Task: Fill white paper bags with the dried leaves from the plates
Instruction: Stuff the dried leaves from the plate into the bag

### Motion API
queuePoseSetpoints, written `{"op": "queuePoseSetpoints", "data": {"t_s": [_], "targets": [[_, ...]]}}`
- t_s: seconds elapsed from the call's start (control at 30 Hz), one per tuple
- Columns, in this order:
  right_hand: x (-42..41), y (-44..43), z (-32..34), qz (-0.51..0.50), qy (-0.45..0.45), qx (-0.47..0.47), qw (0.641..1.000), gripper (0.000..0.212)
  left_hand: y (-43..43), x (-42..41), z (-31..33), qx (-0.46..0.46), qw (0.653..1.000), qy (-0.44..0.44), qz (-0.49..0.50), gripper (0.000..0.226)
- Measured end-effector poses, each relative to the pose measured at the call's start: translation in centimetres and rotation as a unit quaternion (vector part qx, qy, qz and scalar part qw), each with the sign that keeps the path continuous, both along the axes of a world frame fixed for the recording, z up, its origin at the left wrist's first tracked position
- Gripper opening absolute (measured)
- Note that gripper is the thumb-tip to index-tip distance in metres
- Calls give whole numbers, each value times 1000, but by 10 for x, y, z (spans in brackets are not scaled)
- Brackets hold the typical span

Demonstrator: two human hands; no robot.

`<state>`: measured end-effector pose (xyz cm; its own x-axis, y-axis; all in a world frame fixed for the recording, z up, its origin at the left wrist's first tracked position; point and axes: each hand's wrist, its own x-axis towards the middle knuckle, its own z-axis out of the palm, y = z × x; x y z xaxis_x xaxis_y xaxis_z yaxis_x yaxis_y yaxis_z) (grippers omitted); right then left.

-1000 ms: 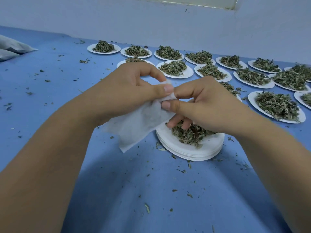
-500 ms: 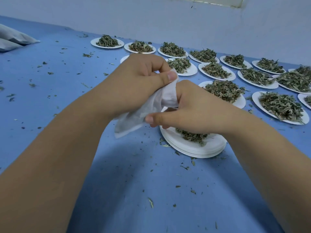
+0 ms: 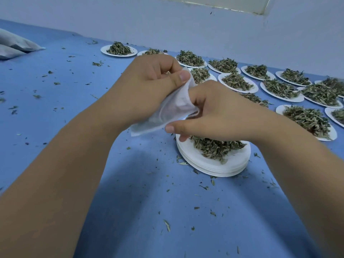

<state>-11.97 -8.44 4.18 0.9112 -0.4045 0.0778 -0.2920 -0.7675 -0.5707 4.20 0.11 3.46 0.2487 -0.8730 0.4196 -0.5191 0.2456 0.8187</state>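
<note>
Both hands are up off the table, close together, both clamped on one white paper bag (image 3: 173, 110). The left hand (image 3: 149, 84) has its thumb pressing the bag's upper edge against its curled fingers. The right hand (image 3: 219, 112) is on the opposite side of the same end, fingers curled in at the bag's opening, thumb stuck out leftward just under the bag (can't tell whether the fingertips are inside the mouth or only on the rim, since the fabric hides them). The bag hangs tilted, its closed end pointing down-left below the left wrist, clear of the table; it looks flat and I can't make out any contents. Directly under the right hand is a stack of white plates (image 3: 214, 169) with a heap of dried leaves (image 3: 214, 147) on the top plate; one right fingertip is just above the stack's near-left rim, contact unclear. Behind the hands, single plates (image 3: 256, 88) each with its own leaf pile run in rows toward the right edge and along the wall (image 3: 167, 25). The blue table cover (image 3: 130, 211) has loose leaf crumbs (image 3: 167, 225) scattered all over it. Two pale pouches (image 3: 18, 43) lie at the far left edge, well apart from everything else, partly cut off by the frame.
</note>
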Motion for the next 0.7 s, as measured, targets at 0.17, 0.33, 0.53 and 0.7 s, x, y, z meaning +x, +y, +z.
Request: {"op": "queuePoseSetpoints", "data": {"t_s": [0.17,0.33,0.53,0.7], "targets": [[2,-9,6,-24,-88,41,995,7,-2,0,-6,-11,998,-29,50,15],[12,-22,24,-63,-144,65,985,15,2,2,-7,-12,998,-49,29,60],[44,-27,27,-67,-139,84,984,17,-2,15,-11,27,994,-61,91,87],[56,-29,24,-49,-133,123,982,21,-9,26,-24,52,981,-66,174,73]]}}
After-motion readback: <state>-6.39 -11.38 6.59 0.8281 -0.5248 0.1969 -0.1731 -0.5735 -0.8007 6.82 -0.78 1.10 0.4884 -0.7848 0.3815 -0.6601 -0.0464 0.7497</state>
